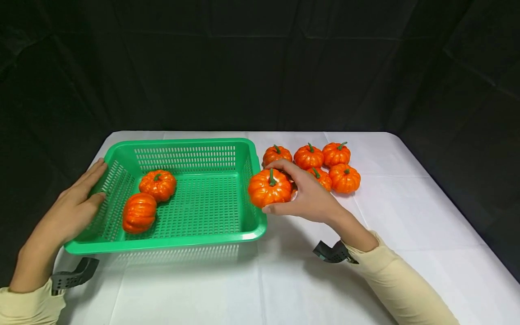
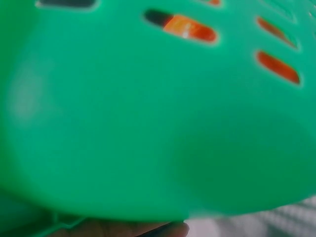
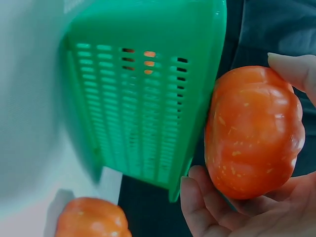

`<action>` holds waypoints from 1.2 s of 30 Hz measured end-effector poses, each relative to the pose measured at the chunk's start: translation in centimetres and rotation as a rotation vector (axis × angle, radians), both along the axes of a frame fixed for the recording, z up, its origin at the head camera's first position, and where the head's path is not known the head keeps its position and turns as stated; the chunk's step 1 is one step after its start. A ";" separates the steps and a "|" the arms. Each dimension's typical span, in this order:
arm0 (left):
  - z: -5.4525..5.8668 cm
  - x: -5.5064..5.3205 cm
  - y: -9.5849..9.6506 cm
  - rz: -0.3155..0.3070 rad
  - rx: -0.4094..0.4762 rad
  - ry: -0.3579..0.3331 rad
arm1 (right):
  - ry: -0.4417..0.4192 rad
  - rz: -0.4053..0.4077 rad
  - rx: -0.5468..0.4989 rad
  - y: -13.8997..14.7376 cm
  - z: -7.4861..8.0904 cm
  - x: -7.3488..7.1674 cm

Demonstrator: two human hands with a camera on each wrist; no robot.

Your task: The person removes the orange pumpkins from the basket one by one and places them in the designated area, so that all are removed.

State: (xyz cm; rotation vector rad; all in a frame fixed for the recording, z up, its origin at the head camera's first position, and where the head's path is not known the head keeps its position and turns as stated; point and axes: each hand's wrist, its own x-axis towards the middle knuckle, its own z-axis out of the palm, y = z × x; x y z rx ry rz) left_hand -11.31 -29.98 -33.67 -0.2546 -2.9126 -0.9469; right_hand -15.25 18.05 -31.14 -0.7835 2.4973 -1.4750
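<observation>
White-clothed worktop (image 1: 390,216), black backdrop (image 1: 260,67) behind. Basket (image 1: 162,243) at left, 2 pumpkins (image 1: 139,213) in its left part; at least 5 loose pumpkins (image 1: 345,178) right of it, far side. Cloth runs wide at right and near. Right hand (image 1: 306,194): grip spread round held pumpkin (image 1: 270,187), by basket's right rim (image 1: 256,160). Left hand (image 1: 75,210): fingers nearly straight, resting on left rim (image 1: 115,150). Right wrist view adds held pumpkin's pale specks; left wrist view, orange through slotted wall (image 2: 108,123).

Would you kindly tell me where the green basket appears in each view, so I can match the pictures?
Head: the green basket lies left of centre.
Left wrist: it fills nearly the whole picture.
Right wrist: left of centre, reaching the top edge.
Shared landmark: its slotted walls, in all three.
</observation>
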 end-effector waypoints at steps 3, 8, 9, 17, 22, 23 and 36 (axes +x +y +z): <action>0.0 0.0 0.1 0.006 -0.001 -0.008 | 0.007 -0.008 0.007 0.7 -0.2 0.1; 0.1 0.1 0.1 0.010 0.003 -0.004 | 0.009 -0.029 0.008 1.7 -0.6 0.4; 0.1 0.1 0.0 0.010 0.005 -0.002 | 0.010 -0.035 0.009 1.9 -0.7 0.4; 0.1 0.1 0.0 0.008 0.008 -0.001 | 0.005 -0.097 0.077 3.1 -1.8 0.9; 0.1 0.0 0.1 0.005 0.005 -0.001 | -0.011 -0.146 0.157 3.7 -3.0 1.4; 0.1 0.0 0.1 0.005 0.007 -0.001 | -0.013 -0.151 0.173 3.8 -3.3 1.5; 0.1 0.0 0.2 0.002 0.009 -0.007 | 0.013 -0.177 0.241 4.7 -6.1 2.1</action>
